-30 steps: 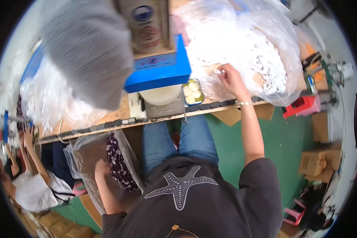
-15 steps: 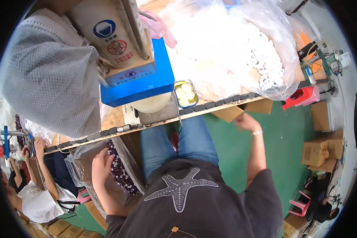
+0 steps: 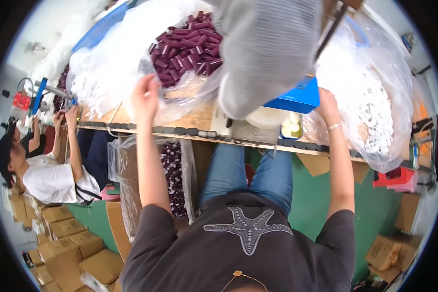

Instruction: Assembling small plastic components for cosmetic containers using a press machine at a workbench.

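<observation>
My left hand [image 3: 145, 97] is raised over the bench edge, left of a pile of dark purple tubes [image 3: 190, 46] and beside heaped white parts [image 3: 102, 73]. Its fingers are half bent and apart, and no held item shows. My right hand [image 3: 328, 104], with a bracelet at the wrist, is at the right side of a blue machine housing [image 3: 297, 96], close to clear plastic sheeting. Its fingertips are too unclear to show a grip. A grey mesh cloth [image 3: 267, 53] hangs in front of the machine and hides much of it.
A yellow-rimmed tin of pale round pieces [image 3: 291, 127] stands by the machine. White rings [image 3: 377, 121] lie in a plastic bag on the right. A lined box of purple pieces [image 3: 173, 175] sits below the bench edge. A co-worker [image 3: 53, 170] works at left, near stacked cartons [image 3: 63, 248].
My view has swung left. My left hand has risen from over the lined box to above the bench; my right hand has moved from below the bench edge up beside the blue housing.
</observation>
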The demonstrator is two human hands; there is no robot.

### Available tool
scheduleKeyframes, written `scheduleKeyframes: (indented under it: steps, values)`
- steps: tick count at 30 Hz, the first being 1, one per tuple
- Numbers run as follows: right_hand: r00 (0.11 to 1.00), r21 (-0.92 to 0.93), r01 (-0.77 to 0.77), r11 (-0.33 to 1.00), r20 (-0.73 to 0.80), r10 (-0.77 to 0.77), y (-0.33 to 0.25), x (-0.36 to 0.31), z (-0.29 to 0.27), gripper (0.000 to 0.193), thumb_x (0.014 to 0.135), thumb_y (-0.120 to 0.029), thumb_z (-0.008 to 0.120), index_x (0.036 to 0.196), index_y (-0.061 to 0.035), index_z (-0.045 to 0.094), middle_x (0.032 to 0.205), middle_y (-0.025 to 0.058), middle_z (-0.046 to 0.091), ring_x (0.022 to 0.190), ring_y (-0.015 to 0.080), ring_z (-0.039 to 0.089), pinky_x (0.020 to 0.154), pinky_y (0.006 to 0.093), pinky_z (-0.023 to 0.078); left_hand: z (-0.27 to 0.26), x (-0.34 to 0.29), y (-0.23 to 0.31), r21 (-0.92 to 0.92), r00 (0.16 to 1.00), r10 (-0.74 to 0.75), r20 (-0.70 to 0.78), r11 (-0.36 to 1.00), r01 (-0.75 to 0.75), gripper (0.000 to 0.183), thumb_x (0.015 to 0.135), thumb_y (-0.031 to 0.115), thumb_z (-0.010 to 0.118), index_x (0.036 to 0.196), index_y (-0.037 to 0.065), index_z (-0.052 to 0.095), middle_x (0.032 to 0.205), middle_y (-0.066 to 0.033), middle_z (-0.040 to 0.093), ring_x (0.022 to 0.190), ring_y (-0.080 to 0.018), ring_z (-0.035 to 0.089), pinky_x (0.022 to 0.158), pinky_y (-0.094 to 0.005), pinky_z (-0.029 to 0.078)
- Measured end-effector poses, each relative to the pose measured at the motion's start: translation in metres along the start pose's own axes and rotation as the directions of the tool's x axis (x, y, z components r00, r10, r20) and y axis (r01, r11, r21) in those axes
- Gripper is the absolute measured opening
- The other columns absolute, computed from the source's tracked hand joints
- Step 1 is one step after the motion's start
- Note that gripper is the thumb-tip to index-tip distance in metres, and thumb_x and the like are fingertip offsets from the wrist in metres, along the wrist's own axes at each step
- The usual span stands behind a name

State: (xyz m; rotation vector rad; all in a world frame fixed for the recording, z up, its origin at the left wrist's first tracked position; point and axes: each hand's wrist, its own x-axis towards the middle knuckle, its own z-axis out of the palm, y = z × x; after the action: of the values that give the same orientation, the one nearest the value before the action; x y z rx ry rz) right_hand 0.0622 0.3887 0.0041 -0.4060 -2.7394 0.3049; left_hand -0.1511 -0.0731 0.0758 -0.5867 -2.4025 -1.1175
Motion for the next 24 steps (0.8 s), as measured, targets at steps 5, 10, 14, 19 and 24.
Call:
scheduleKeyframes:
  steps: [5, 10, 14, 19, 24]
  values:
    - [0.996, -0.032, -0.003, 0.999, 0.09, 0.006, 0.01, -0.005, -0.002, 0.019, 0.077, -0.017, 0.066, 0.089, -0.0015, 0.065, 0.083, 0.0192, 0.065, 0.078, 0.0376, 0.061, 0.073, 0.0448, 0.05, 0.084, 0.027, -0.036, 0.293, 0.992, -0.003, 0.123, 0.956, -0.033, 0.017, 0.086, 0.017, 0.059, 0.088, 0.0, 0.063, 0.087, -0.0211, 0.066, 0.087, -0.0386, 0.063, 0.077, -0.0459, 0.05]
    - [0.995, 0.077, -0.049, 0.996, -0.085, 0.056, -0.013, -0.023, -0.024, 0.017, 0.081, -0.015, 0.065, 0.092, -0.0015, 0.064, 0.081, 0.0208, 0.066, 0.074, 0.0372, 0.064, 0.068, 0.0418, 0.051, 0.122, 0.039, -0.045, 0.648, 0.996, -0.069, 0.055, 0.762, 0.017, 0.024, 0.084, 0.021, 0.064, 0.093, 0.001, 0.055, 0.093, -0.0164, 0.065, 0.094, -0.0346, 0.062, 0.075, -0.0428, 0.054]
    - [0.992, 0.596, -0.103, 0.796, -0.002, 0.129, -0.093, -0.044, -0.041, 0.013, 0.084, -0.006, 0.062, 0.094, 0.0008, 0.066, 0.068, 0.0061, 0.063, 0.061, 0.0091, 0.056, 0.058, 0.0261, 0.047, 0.124, 0.041, -0.054, 0.624, 0.989, -0.137, 0.048, 0.778, 0.078, 0.023, 0.079, 0.011, 0.06, 0.097, -0.003, 0.059, 0.1, -0.0194, 0.062, 0.1, -0.0377, 0.058, 0.083, -0.0445, 0.052]
    - [0.95, 0.61, -0.057, 0.79, 0.277, -0.145, -0.174, -0.06, -0.034, 0.013, 0.081, -0.01, 0.065, 0.085, 0.0022, 0.064, 0.07, 0.0153, 0.06, 0.06, 0.0249, 0.059, 0.057, 0.0365, 0.046, 0.115, 0.027, -0.056, 0.552, 0.975, -0.207, 0.079, 0.823, 0.131, 0.022, 0.075, 0.013, 0.064, 0.095, 0.002, 0.063, 0.097, -0.0144, 0.062, 0.104, -0.0383, 0.053, 0.085, -0.0468, 0.049]
    - [0.958, 0.585, 0.179, 0.791, 0.08, -0.276, -0.185, -0.064, -0.007, 0.013, 0.083, -0.01, 0.063, 0.086, 0.0024, 0.061, 0.081, 0.0204, 0.063, 0.075, 0.0396, 0.059, 0.069, 0.0457, 0.048, 0.089, -0.013, -0.008, -0.306, 0.991, 0.121, -0.059, 0.943, -0.133, 0.031, 0.072, -0.002, 0.072, 0.102, 0.006, 0.066, 0.09, -0.0071, 0.065, 0.071, -0.0181, 0.056, 0.067, -0.0281, 0.046]
